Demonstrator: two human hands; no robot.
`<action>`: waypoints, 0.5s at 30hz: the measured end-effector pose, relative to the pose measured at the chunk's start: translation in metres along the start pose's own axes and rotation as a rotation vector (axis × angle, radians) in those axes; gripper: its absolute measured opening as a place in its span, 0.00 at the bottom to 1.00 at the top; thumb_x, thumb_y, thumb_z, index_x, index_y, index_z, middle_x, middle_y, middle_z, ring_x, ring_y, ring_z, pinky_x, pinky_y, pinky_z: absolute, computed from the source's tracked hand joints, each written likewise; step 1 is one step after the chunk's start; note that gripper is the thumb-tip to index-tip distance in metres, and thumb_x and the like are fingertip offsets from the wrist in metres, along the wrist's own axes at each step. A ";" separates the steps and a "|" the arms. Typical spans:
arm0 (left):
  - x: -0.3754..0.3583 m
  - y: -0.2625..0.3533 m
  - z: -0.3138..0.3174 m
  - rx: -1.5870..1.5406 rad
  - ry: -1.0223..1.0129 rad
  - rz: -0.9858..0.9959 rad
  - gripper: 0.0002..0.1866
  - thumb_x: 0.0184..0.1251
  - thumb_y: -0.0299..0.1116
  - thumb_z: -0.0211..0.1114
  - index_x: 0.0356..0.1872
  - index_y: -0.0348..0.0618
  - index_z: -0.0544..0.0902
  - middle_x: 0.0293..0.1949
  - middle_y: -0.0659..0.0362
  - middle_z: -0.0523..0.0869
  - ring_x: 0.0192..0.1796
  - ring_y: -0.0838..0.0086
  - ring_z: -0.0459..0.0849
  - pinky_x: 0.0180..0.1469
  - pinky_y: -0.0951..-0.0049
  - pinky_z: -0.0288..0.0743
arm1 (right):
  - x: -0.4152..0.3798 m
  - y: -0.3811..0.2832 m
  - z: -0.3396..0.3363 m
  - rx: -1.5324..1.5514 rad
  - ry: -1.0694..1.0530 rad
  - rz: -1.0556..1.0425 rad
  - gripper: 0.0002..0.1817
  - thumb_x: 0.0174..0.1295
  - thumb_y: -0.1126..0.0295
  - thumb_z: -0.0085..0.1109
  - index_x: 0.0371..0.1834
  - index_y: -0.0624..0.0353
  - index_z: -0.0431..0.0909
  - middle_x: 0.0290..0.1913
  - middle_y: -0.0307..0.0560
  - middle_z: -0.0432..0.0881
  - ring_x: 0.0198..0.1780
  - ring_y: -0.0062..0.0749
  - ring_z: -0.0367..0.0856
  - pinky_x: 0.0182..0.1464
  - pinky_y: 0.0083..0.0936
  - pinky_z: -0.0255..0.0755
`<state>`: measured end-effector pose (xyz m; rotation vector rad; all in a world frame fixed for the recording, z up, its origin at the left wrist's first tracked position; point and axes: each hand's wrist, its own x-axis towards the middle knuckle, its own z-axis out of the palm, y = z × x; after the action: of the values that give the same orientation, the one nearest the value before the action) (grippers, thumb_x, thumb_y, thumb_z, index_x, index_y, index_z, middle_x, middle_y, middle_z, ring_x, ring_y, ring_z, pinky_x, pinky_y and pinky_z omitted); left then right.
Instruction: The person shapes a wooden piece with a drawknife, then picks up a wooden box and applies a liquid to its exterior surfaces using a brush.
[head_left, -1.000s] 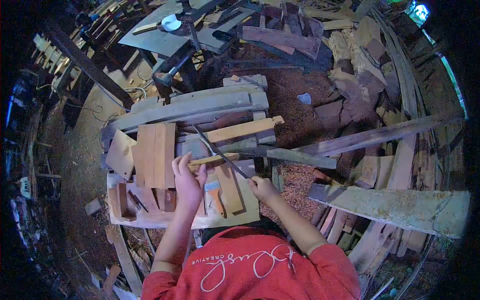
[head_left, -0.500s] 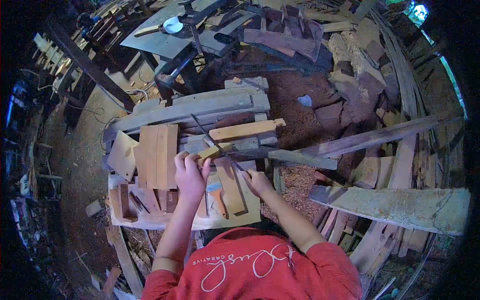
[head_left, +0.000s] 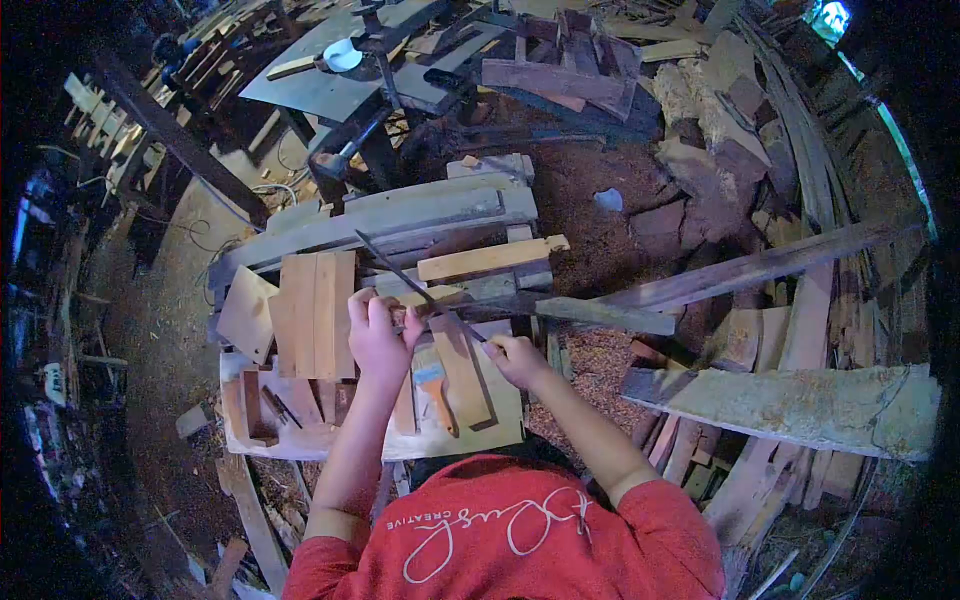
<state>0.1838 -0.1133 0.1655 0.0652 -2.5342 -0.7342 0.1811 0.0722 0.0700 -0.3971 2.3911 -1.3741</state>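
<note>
Filing step, I'd say: left hand (head_left: 378, 335) pins small wood strip (head_left: 432, 296), right hand (head_left: 515, 357) grips file (head_left: 415, 285); next stroke needs steady hold.

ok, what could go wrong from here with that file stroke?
The left hand pinches the small pale wood strip right beside the long dark metal file that the right hand drives, so a slip could scrape the fingers. The strip looks unclamped and may twist. The orange-handled brush lies close below and could get knocked.

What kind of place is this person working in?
Most likely a rough woodworking yard or shed: offcut boards stacked on a low bench, sawdust-covered ground, and the right hand running a long file over a wood strip.
</note>
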 end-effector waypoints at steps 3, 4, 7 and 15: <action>-0.004 -0.003 0.000 0.011 0.025 0.018 0.11 0.48 0.31 0.57 0.29 0.37 0.68 0.36 0.45 0.66 0.37 0.54 0.69 0.37 0.65 0.66 | 0.013 0.032 0.013 -0.031 -0.003 0.107 0.23 0.54 0.51 0.39 0.34 0.63 0.73 0.33 0.59 0.74 0.36 0.50 0.73 0.38 0.34 0.66; -0.005 -0.004 0.000 0.040 0.066 0.058 0.11 0.46 0.33 0.58 0.28 0.39 0.69 0.35 0.48 0.67 0.34 0.57 0.71 0.31 0.67 0.67 | 0.013 0.034 0.014 -0.030 -0.005 0.104 0.23 0.54 0.51 0.39 0.34 0.63 0.73 0.33 0.59 0.74 0.36 0.50 0.73 0.38 0.34 0.66; -0.001 -0.014 0.001 0.082 0.127 0.102 0.11 0.45 0.34 0.59 0.26 0.40 0.70 0.34 0.51 0.68 0.31 0.61 0.72 0.27 0.68 0.69 | 0.012 0.025 0.008 -0.065 -0.001 0.107 0.23 0.54 0.51 0.39 0.35 0.62 0.73 0.33 0.60 0.74 0.37 0.50 0.72 0.39 0.35 0.66; -0.001 -0.008 0.001 0.014 0.009 0.021 0.11 0.47 0.31 0.57 0.28 0.36 0.68 0.35 0.45 0.66 0.38 0.54 0.68 0.36 0.65 0.65 | 0.004 -0.009 0.004 -0.070 0.092 -0.031 0.20 0.54 0.55 0.41 0.28 0.63 0.74 0.27 0.60 0.74 0.33 0.51 0.73 0.34 0.35 0.67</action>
<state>0.1835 -0.1194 0.1602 0.0467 -2.5279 -0.7068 0.1800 0.0628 0.0752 -0.3989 2.5233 -1.3521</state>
